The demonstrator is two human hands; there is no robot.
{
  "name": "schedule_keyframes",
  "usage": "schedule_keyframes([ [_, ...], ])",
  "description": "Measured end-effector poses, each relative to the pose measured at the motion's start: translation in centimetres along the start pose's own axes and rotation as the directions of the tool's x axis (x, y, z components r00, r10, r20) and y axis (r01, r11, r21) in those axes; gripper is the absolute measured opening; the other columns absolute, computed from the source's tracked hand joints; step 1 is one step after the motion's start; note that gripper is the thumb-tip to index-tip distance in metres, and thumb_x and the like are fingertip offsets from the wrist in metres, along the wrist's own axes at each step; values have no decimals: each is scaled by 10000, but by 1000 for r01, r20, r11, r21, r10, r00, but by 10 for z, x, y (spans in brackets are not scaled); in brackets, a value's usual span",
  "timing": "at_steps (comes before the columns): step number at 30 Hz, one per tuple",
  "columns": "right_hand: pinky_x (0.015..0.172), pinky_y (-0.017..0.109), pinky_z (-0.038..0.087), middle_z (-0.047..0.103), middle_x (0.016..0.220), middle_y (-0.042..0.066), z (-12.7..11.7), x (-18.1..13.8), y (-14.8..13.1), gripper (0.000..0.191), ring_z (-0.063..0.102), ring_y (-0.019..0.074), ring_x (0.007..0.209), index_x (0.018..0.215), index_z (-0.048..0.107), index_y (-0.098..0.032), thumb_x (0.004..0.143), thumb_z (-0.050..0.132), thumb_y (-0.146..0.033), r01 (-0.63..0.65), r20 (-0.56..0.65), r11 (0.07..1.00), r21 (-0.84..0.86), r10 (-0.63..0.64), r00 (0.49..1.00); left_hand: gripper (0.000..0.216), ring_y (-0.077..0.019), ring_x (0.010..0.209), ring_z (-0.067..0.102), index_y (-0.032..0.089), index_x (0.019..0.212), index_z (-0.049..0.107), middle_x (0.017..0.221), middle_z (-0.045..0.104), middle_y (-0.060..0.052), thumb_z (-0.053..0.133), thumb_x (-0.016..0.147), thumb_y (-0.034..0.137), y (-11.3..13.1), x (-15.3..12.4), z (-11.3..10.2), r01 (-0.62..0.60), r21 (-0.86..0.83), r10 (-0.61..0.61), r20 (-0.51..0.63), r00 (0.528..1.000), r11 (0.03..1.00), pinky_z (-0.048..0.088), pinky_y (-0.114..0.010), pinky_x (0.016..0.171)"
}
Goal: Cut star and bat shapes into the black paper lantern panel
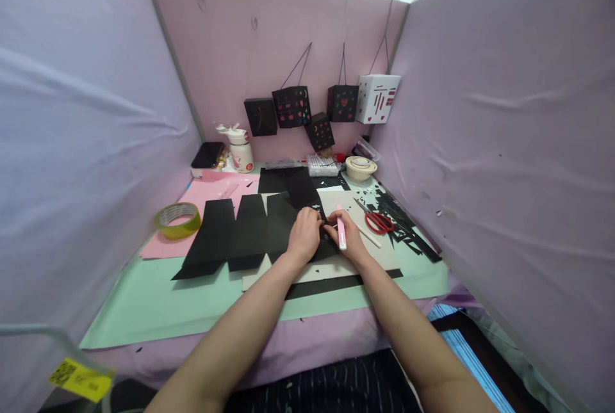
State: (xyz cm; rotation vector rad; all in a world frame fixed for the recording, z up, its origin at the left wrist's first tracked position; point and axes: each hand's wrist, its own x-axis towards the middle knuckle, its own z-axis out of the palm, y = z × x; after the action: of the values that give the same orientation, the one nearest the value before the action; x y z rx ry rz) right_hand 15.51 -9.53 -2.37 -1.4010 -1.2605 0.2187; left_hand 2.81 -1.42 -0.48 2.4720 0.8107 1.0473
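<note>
A long black card sheet (250, 234), folded into panels with notched edges, lies in front of me. My left hand (306, 232) is at its right end, fingers curled and closed on the black card. Close beside it, my right hand (350, 238) is closed around a slim pink craft knife (341, 227), its white end toward me. The fingertips of both hands nearly meet on the card, and the tool's tip is hidden by the fingers. A raised black flap (302, 187) stands just beyond them. Under the card lies a pale grey board (384, 256).
Red-handled scissors (378, 222) and a white stick (371, 237) lie right of my hands, near black paper scraps (403, 224). Yellow tape (177, 219) rests on pink paper (196, 192) at left. Behind are a bottle (241, 152), bowls (360, 168) and hanging paper lanterns (292, 107).
</note>
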Motion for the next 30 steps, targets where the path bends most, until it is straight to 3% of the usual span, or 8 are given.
schedule_keyframes([
  [5, 786, 341, 490, 615, 887, 28, -1, 0, -3, 201, 618, 202, 818, 929, 506, -226, 792, 639, -288, -20, -1, 999, 31, 20, 1000, 179, -212, 905, 529, 217, 815, 485, 889, 522, -51, 401, 948, 131, -10, 3, -7, 137, -36, -141, -148, 979, 990, 455, -350, 832],
  [11, 763, 336, 493, 618, 891, 28, -2, -1, -3, 222, 610, 197, 787, 936, 501, -234, 785, 640, -318, -53, 0, 997, 51, 53, 999, 291, -203, 860, 543, 221, 689, 471, 838, 528, -46, 417, 973, 259, -12, 0, -11, 141, -64, -149, -144, 978, 988, 473, -356, 845],
  [14, 733, 331, 494, 613, 868, 23, -2, -3, -4, 231, 603, 195, 764, 939, 499, -237, 784, 642, -330, -63, 9, 996, 58, 63, 998, 84, -203, 947, 558, 206, 828, 541, 949, 538, -58, 514, 897, 167, -9, -3, -9, 123, -116, -140, -148, 979, 986, 482, -350, 890],
  [19, 758, 326, 487, 599, 863, 17, -4, -4, -9, 217, 596, 189, 778, 933, 497, -234, 784, 640, -299, -36, 37, 997, 62, 33, 999, 271, -211, 1065, 553, 188, 1050, 548, 1091, 526, -89, 501, 824, 48, -7, -6, -9, 97, -171, -124, -157, 980, 980, 461, -355, 980],
  [25, 755, 312, 464, 583, 845, 6, -6, -5, -11, 205, 572, 178, 775, 935, 508, -231, 791, 642, -288, 14, 38, 1000, 16, -15, 999, 301, -224, 1110, 539, 170, 1103, 545, 1131, 536, -107, 497, 831, 51, -6, -8, -9, 90, -143, -106, -107, 989, 986, 446, -365, 1006],
  [30, 640, 297, 434, 547, 685, -24, -6, -7, -14, 158, 507, 159, 609, 892, 550, -233, 827, 609, -364, -49, 80, 997, -66, 54, 995, 433, -298, 1212, 493, 147, 1278, 475, 1255, 519, -159, 539, 851, 104, -5, -13, -4, 162, 4, -161, 108, 981, 987, 424, -462, 1021],
])
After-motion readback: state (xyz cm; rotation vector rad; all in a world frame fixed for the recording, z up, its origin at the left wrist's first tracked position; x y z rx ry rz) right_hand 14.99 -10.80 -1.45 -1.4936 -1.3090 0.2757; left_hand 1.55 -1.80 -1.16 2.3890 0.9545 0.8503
